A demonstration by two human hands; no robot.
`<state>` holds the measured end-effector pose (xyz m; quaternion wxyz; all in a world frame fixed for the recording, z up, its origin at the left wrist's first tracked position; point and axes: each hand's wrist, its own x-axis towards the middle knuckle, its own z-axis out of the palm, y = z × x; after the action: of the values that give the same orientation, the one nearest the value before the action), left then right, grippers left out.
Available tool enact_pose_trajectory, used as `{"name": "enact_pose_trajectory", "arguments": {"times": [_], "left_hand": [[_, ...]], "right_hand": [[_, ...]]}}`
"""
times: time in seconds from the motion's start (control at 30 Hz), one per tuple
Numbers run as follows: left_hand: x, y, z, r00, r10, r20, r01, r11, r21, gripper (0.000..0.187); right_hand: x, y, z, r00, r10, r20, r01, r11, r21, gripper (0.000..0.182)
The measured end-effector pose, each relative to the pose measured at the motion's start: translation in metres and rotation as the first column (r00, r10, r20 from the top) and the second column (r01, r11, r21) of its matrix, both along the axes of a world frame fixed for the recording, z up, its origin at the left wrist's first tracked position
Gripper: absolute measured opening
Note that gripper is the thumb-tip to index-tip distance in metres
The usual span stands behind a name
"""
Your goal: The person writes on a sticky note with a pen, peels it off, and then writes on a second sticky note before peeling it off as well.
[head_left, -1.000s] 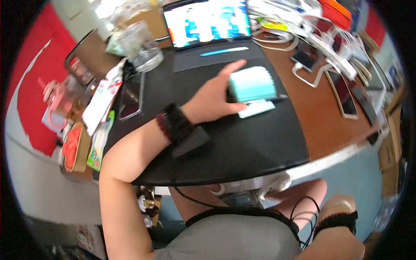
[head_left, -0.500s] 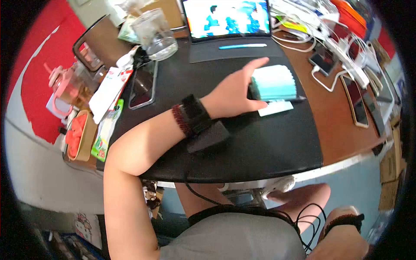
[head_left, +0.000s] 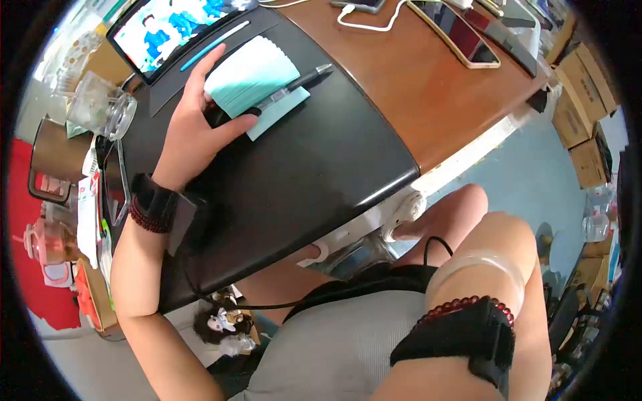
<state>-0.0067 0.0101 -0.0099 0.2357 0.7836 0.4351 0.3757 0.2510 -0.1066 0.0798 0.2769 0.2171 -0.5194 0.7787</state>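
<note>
At the desk's left end, a pink pitcher [head_left: 50,242] of amber liquid stands close to packets [head_left: 87,220]; a knock from the left elbow could tip it over them. Farther back, a clear jug [head_left: 100,107] sits near a lit tablet [head_left: 164,37], where a backward sweep of the left arm might topple one into the other. A blue stylus [head_left: 214,46] lies beyond the left hand [head_left: 190,137], near enough to be brushed and set rolling by the raised forefinger. From beneath the black wristband [head_left: 155,204], a black cord [head_left: 261,307] seems to hang over the desk's near edge and cross the lap; if the arm reaches far, it could draw tight and tug the hold askew. The left hand grips a teal notepad [head_left: 251,73] on the black mat [head_left: 294,187], toward its far side, thumb below and fingers above. The pages bow upward, so a slack thumb could let them spring open, while a harder squeeze could crease them. A black pen [head_left: 309,79] lies slantwise over the pad's flat bottom leaf [head_left: 275,119], its tip end jutting past the paper, likely to slide out if the pad tilts. The hands are well apart: the right hand, low over the lap beyond a pale bangle [head_left: 478,257], cannot be clearly made out, nor whether it holds anything. Near the brown desk's [head_left: 401,100] right end lies a phone [head_left: 461,33], with a white cable [head_left: 371,29] looping beside it that a passing sleeve or hand might catch.
</note>
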Motion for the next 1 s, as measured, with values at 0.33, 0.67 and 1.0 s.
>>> {"name": "enact_pose_trajectory", "arguments": {"times": [0.33,0.67,1.0], "left_hand": [[-0.004,0.003,-0.001,1.000,-0.025,-0.018,0.026,0.998,0.057,0.085],[-0.005,0.000,0.002,1.000,-0.024,0.011,0.025,0.997,-0.069,0.091],[-0.006,0.006,-0.010,1.000,-0.022,0.004,0.022,0.992,0.121,0.090]], "right_hand": [[0.011,0.015,-0.012,0.914,0.393,-0.102,-0.369,0.908,0.198,0.035],[-0.026,0.028,0.001,0.761,0.642,-0.098,-0.549,0.716,0.430,0.035],[0.067,-0.034,-0.030,0.983,-0.116,-0.140,0.121,0.992,0.027,0.029]]}}
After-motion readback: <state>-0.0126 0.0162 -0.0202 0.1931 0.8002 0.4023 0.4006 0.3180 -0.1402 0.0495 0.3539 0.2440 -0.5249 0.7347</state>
